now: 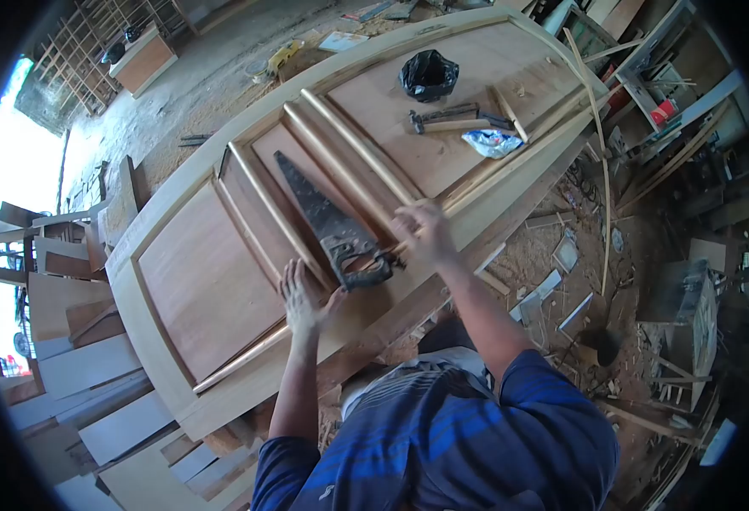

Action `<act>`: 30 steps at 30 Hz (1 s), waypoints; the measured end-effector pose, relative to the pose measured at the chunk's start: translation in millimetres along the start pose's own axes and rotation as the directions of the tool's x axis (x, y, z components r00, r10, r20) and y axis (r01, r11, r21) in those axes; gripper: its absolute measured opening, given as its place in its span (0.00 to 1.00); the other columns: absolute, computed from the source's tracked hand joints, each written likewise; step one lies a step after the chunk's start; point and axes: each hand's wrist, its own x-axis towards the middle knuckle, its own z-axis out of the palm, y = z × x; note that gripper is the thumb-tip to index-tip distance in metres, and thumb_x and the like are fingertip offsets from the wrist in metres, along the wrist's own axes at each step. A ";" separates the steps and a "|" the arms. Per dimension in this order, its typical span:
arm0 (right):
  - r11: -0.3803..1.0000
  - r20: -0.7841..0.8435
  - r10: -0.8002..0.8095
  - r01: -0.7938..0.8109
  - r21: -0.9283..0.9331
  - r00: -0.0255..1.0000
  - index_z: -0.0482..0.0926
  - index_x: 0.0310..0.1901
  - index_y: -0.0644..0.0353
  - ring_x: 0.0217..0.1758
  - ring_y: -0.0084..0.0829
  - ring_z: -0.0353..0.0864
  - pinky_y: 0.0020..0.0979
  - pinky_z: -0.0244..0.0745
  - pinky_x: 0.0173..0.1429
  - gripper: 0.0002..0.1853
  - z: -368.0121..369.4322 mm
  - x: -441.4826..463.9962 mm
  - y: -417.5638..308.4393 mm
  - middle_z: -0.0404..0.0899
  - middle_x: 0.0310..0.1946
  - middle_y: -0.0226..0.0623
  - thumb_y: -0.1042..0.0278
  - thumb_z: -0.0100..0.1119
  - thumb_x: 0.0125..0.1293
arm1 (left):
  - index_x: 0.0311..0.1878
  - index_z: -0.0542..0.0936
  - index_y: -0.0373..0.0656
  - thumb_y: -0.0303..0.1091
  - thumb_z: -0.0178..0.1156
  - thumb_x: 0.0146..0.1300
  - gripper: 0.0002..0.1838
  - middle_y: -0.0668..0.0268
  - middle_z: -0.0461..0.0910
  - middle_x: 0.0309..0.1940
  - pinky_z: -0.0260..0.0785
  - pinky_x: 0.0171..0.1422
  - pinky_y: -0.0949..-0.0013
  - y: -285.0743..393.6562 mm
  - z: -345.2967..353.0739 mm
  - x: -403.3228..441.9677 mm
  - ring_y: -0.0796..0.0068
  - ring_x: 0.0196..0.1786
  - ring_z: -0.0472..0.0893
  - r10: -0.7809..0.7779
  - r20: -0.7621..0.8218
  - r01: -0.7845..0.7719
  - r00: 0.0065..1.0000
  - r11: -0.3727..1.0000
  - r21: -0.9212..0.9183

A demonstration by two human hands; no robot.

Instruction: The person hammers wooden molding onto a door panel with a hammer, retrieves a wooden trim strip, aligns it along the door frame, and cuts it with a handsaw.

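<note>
A large wooden door panel (212, 281) with a curved pale frame lies in front of me, crossed by several rounded wooden mouldings (361, 145). My left hand (304, 300) rests on it with the fingers spread, close to the lower end of a moulding. To its right lies a handsaw (332, 217) with a dark blade and handle, across the recessed panels. My right hand (427, 234) is just right of the saw handle, over the frame's near edge. Its fingers are curled and slightly blurred; what they hold, if anything, is unclear.
On the right panel sit a black plastic bag (428, 75), a hammer (459, 123), a blue-and-white packet (492, 143) and a wooden stick (508, 111). Stacked boards (93, 366) stand at left. Offcuts and shavings litter the floor (553, 230) at right.
</note>
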 end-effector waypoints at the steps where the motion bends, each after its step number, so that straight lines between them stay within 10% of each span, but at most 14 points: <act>1: 0.998 -0.072 0.037 -0.041 -0.049 0.997 0.92 0.47 0.60 0.51 0.47 0.88 0.45 0.84 0.58 0.11 -19.5 17.1 32.9 0.90 0.43 0.43 0.61 0.75 0.71 | 0.86 0.62 0.34 0.68 0.74 0.61 0.62 0.45 0.63 0.86 0.41 0.95 0.41 2.2 -0.7 0.5 0.43 0.90 0.56 -0.019 0.009 0.019 1.000 1.000 0.019; 5: 0.866 -0.308 0.143 -0.269 -0.421 0.941 0.90 0.46 0.57 0.52 0.48 0.89 0.49 0.82 0.60 0.06 -115.9 102.9 204.3 0.91 0.44 0.44 0.68 0.68 0.72 | 0.87 0.61 0.36 0.69 0.74 0.61 0.63 0.45 0.63 0.86 0.39 0.95 0.40 8.9 1.9 3.3 0.43 0.91 0.56 -0.053 -0.019 0.055 0.998 0.989 0.136; 9: 0.471 -0.470 0.298 -0.556 -0.685 0.831 0.90 0.56 0.53 0.61 0.53 0.88 0.59 0.76 0.69 0.16 -195.6 167.1 307.8 0.92 0.50 0.47 0.55 0.67 0.73 | 0.85 0.64 0.36 0.68 0.74 0.61 0.60 0.46 0.66 0.84 0.44 0.94 0.40 14.2 12.5 8.5 0.43 0.88 0.60 -0.094 -0.088 0.109 0.992 0.976 0.189; 13: 0.469 -0.187 0.574 -0.508 -0.722 0.797 0.93 0.51 0.54 0.62 0.55 0.88 0.61 0.73 0.72 0.17 -233.5 183.1 352.4 0.93 0.47 0.45 0.50 0.68 0.73 | 0.83 0.66 0.36 0.65 0.74 0.62 0.56 0.46 0.69 0.82 0.50 0.92 0.40 24.1 16.7 10.6 0.43 0.86 0.63 -0.135 -0.149 0.171 0.980 0.949 0.264; 17: 0.769 -0.275 0.464 -0.536 -0.347 0.842 0.91 0.46 0.65 0.39 0.49 0.89 0.47 0.82 0.48 0.24 -239.0 172.1 359.2 0.90 0.36 0.48 0.48 0.61 0.83 | 0.83 0.67 0.39 0.59 0.76 0.62 0.54 0.46 0.69 0.81 0.53 0.90 0.41 24.6 19.7 9.2 0.43 0.85 0.65 -0.178 -0.181 0.223 0.967 0.936 0.273; 18: 0.817 -0.169 0.525 -0.550 -0.176 0.834 0.89 0.47 0.65 0.31 0.34 0.83 0.36 0.77 0.39 0.23 -241.6 165.2 321.2 0.85 0.29 0.40 0.50 0.57 0.88 | 0.83 0.67 0.40 0.58 0.76 0.61 0.53 0.46 0.69 0.80 0.54 0.90 0.41 26.2 19.3 9.4 0.42 0.84 0.65 -0.200 -0.183 0.242 0.963 0.937 0.251; 22: 0.786 0.098 0.581 -0.588 0.193 0.808 0.85 0.47 0.61 0.31 0.15 0.78 0.24 0.71 0.36 0.18 -208.1 99.9 238.7 0.83 0.29 0.25 0.54 0.58 0.89 | 0.75 0.72 0.41 0.52 0.78 0.60 0.45 0.48 0.75 0.70 0.63 0.80 0.41 28.9 23.0 8.5 0.42 0.74 0.73 -0.255 -0.217 0.300 0.942 0.931 0.210; 27: 0.735 0.513 0.485 -0.648 0.200 0.708 0.88 0.50 0.60 0.32 0.20 0.82 0.26 0.76 0.37 0.14 -163.3 -0.8 128.7 0.86 0.31 0.30 0.57 0.65 0.85 | 0.44 0.83 0.44 0.43 0.72 0.68 0.14 0.57 0.82 0.43 0.73 0.58 0.42 23.0 17.6 1.4 0.45 0.52 0.82 -0.175 -0.140 0.194 0.975 0.972 0.136; 30: 0.815 0.640 0.219 -0.499 0.294 0.736 0.89 0.55 0.60 0.35 0.21 0.85 0.29 0.79 0.39 0.12 -138.5 -59.3 67.9 0.89 0.33 0.32 0.61 0.70 0.80 | 0.43 0.82 0.43 0.47 0.73 0.67 0.17 0.54 0.83 0.39 0.75 0.55 0.46 7.6 6.0 -4.0 0.44 0.48 0.83 -0.155 -0.027 0.154 0.988 0.988 -0.032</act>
